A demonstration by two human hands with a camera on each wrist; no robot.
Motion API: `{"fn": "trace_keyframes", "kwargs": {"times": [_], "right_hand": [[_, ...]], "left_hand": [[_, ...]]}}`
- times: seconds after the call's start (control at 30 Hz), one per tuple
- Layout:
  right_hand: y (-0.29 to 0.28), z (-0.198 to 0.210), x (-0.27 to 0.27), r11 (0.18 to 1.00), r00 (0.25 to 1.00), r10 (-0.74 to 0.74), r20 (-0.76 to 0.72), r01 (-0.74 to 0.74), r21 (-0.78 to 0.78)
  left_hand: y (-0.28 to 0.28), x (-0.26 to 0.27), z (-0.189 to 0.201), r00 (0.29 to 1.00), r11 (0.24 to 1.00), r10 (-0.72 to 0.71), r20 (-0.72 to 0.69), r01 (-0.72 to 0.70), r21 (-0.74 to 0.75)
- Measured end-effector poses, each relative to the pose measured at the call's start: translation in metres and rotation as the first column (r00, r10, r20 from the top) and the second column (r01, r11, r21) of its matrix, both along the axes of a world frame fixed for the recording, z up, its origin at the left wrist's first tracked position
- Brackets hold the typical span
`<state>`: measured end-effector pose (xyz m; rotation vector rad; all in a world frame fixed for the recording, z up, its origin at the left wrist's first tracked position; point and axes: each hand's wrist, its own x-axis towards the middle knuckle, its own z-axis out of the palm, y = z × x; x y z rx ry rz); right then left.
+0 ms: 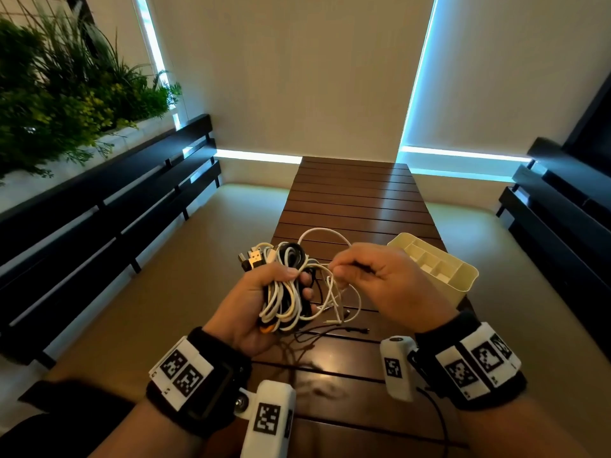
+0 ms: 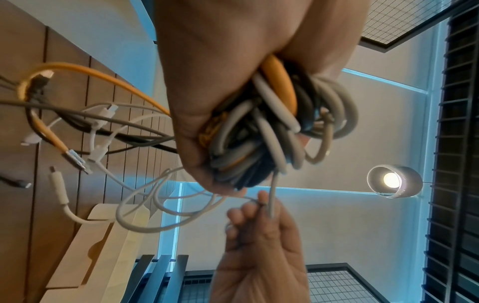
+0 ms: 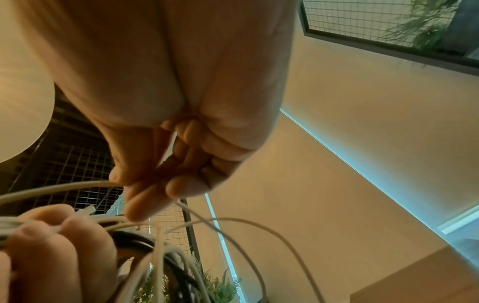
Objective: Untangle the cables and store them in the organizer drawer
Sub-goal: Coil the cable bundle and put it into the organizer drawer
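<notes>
Strapped nearest the camera, black wristbands with white coded blocks [image 1: 185, 371] are sitting on both forearms above a dark brown slatted wooden table [image 1: 357, 196]. Going from the left, a bank of green leafy plants [image 1: 66, 90] is growing behind a black slatted bench [image 1: 109, 206]. Next, the left hand [image 1: 251, 302] is clenching a tangled bundle of white, black and orange cables [image 1: 284, 292], lifted above the table, with its fingers [image 3: 51, 242] wrapped around the coils. USB plugs [image 1: 253, 257] are sticking out of the top of the fist, and loose ends with white connectors [image 2: 101, 114] are dangling over the wood. To the right of the bundle, the right hand [image 1: 380, 279] is pinching a thin white cable strand [image 1: 325, 231] between thumb and fingertips [image 3: 145, 205]; the strand is looping up and back into the tangle. Further right, a cream plastic organizer drawer with dividers [image 1: 463, 279] is standing on the table at its right edge, apart from both hands. Its visible compartments are holding no cables; the near ones are partly hidden by the right hand.
</notes>
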<state>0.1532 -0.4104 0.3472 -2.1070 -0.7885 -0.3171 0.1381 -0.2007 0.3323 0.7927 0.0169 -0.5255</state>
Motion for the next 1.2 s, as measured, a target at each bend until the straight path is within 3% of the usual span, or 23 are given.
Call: {"fn": "trace_keyframes", "kwargs": {"times": [0.13, 0.33, 0.67, 0.87, 0.93, 1.03, 1.07, 1.2], "right_hand": [[0.019, 0.001, -0.004, 0.999, 0.994, 0.010, 0.108, -0.007, -0.031], [0.023, 0.008, -0.009, 0.994, 0.982, -0.106, -0.156, 0.100, -0.046], [0.033, 0.003, -0.014, 0.973, 0.979, -0.159, -0.130, 0.133, -0.187], [0.022, 0.006, -0.012, 0.992, 0.994, -0.092, -0.058, 0.097, 0.081], [0.021, 0.009, -0.011, 0.998, 0.993, -0.058, -0.099, 0.060, 0.017], [0.031, 0.015, -0.009, 0.963, 0.994, -0.068, -0.089, 0.042, -0.265], [0.036, 0.017, -0.008, 0.953, 0.991, -0.094, -0.095, 0.062, -0.296], [0.044, 0.012, -0.006, 0.983, 0.977, -0.156, -0.144, 0.140, -0.118]], "left_hand": [[-0.004, -0.006, -0.003, 0.999, 0.999, -0.046, 0.007, 0.046, -0.017], [0.002, -0.012, -0.004, 0.997, 0.997, -0.063, 0.040, 0.061, 0.045], [0.004, -0.019, -0.006, 0.999, 0.995, -0.003, 0.053, -0.002, 0.095], [0.012, -0.013, 0.004, 0.998, 0.998, -0.043, 0.037, 0.042, 0.050], [0.016, -0.013, 0.009, 0.996, 0.996, -0.082, 0.045, 0.079, 0.052], [0.015, -0.017, 0.013, 0.979, 0.981, -0.183, 0.088, 0.176, 0.081], [0.014, -0.019, 0.014, 0.971, 0.976, -0.211, 0.109, 0.202, 0.086], [0.014, -0.021, 0.022, 0.951, 0.970, -0.243, 0.190, 0.237, 0.052]]}}
